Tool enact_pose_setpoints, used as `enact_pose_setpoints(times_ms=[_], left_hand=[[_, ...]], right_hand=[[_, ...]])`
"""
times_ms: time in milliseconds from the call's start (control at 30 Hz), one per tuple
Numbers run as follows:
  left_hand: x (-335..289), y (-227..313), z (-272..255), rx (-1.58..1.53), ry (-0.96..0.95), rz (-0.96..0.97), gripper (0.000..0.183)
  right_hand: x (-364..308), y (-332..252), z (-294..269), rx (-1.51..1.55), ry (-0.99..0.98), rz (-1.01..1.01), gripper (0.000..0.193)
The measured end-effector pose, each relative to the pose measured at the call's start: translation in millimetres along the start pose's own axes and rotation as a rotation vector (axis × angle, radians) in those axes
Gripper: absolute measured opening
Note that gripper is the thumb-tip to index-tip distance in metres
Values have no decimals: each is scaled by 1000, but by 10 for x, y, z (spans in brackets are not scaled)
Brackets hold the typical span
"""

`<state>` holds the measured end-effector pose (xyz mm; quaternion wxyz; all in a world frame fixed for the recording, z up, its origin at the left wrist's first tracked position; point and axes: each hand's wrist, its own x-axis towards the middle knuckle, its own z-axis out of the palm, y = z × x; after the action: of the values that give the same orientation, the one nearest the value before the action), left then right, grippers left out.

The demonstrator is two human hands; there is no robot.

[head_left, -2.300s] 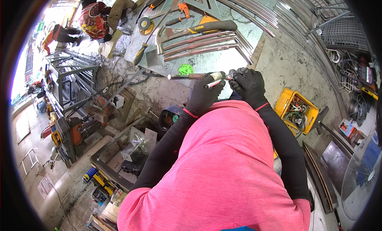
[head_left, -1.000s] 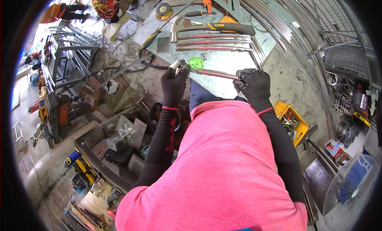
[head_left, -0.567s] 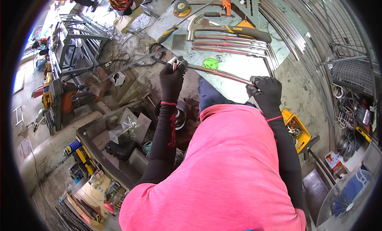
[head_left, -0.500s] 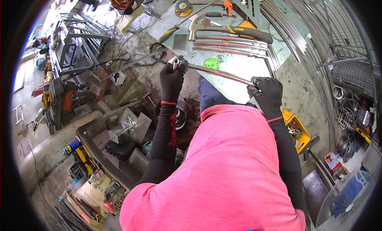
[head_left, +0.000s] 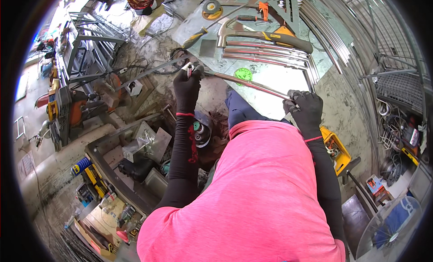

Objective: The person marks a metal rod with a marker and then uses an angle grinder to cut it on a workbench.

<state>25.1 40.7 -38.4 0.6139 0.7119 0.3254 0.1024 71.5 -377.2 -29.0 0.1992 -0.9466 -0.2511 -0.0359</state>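
A slim shiny metal tube (head_left: 246, 83) with a reddish stripe spans between my two black-gloved hands, slanting down to the right above the worktable. My left hand (head_left: 187, 85) is closed round its left end. From the top of that fist a small whitish piece (head_left: 190, 69) with a red mark sticks up; whether it belongs to the tube I cannot tell. At the other end, my right hand (head_left: 306, 109) grips the tube with curled fingers. Just beyond lie a claw hammer (head_left: 264, 36) and several similar metal tubes (head_left: 261, 54) on the table.
The pale worktable (head_left: 266, 102) also carries an orange clamp (head_left: 263, 11), a grinding disc (head_left: 211, 7) and a screwdriver (head_left: 195, 37). A yellow crate (head_left: 343, 158) stands by my right arm. Left of me sits an open bin (head_left: 97, 149) of tools; a fan (head_left: 390, 235) is at lower right.
My left hand has shifted a little left with the tube's end. My right hand stays near its place, its fingers slightly changed on the tube.
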Motion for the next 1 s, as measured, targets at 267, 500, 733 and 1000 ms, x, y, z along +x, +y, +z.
enact_pose_setpoints(times_ms=[267, 500, 733, 1000], left_hand=[[70, -114, -60, -8, 0, 35, 15], [5, 101, 9, 23, -26, -29, 17], [48, 3, 4, 14, -18, 7, 16], [55, 9, -16, 29, -10, 16, 18]], right_hand=[[-36, 95, -41, 213, -77, 89, 37], [-344, 269, -23, 151, 56, 229, 41], [-261, 159, -23, 137, 99, 123, 31], [-143, 205, 102, 226, 79, 61, 21]])
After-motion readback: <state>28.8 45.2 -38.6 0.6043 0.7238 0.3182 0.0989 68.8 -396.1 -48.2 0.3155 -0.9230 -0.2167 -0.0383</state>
